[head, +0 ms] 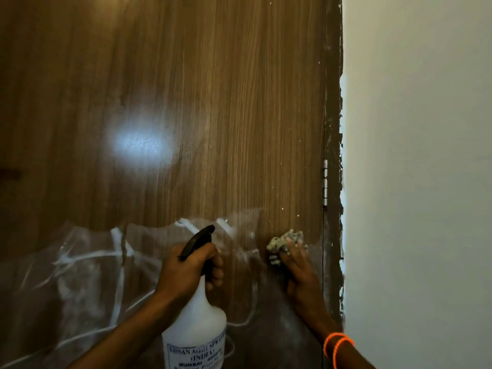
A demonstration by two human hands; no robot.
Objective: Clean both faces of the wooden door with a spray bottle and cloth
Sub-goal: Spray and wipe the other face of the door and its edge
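Note:
The wooden door (213, 102) fills most of the view, its grain running upright. My left hand (190, 270) grips the neck of a white spray bottle (195, 326) with a black trigger head pointing up and right at the door. My right hand (295, 259) presses a crumpled pale cloth (285, 239) against the door low down near its hinge edge. A clear plastic film (87, 262) with white streaks covers the door's lower part.
A metal hinge (325, 182) sits on the door's right edge. The dark door frame (334, 129) with rough paint marks runs beside it. A pale wall (420, 155) takes up the right side. A bright light reflection shows on the door at mid left.

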